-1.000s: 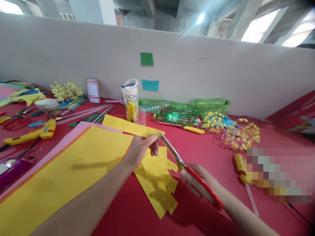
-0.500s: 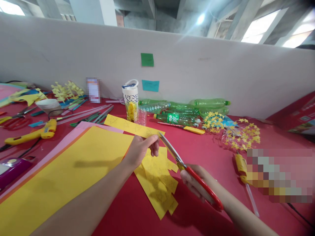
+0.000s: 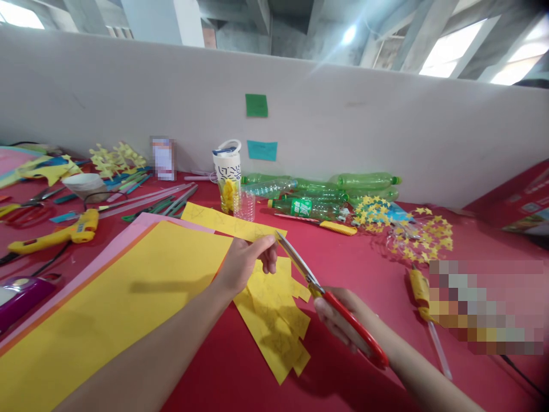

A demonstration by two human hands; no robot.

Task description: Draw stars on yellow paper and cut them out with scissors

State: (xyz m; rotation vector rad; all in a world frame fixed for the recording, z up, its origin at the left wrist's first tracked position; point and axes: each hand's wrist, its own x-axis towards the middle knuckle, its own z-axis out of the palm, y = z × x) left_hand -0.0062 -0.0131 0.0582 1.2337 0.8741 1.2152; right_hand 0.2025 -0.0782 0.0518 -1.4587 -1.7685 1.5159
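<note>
My left hand [image 3: 253,256] pinches a yellow paper strip [image 3: 223,220] near its right end; faint star outlines are drawn along it. In my right hand [image 3: 341,315] are red-handled scissors [image 3: 355,330], their blades pointing up and left. The blade tips meet the strip's right end, just beside my left thumb. Whether the blades are parted is hard to make out. Beneath my hands lie several yellow paper pieces [image 3: 274,320] with pencilled stars, overlapping on the red table. Large yellow sheets [image 3: 141,286] lie under my left forearm, over orange and pink ones.
Behind the hands stand a white patterned cup [image 3: 226,171] and a clear plastic piece [image 3: 245,206]. Green bottles [image 3: 369,181] and a yellow box cutter [image 3: 338,228] lie further right, near star-covered strands [image 3: 422,234]. Glue guns [image 3: 83,227] rest at both sides.
</note>
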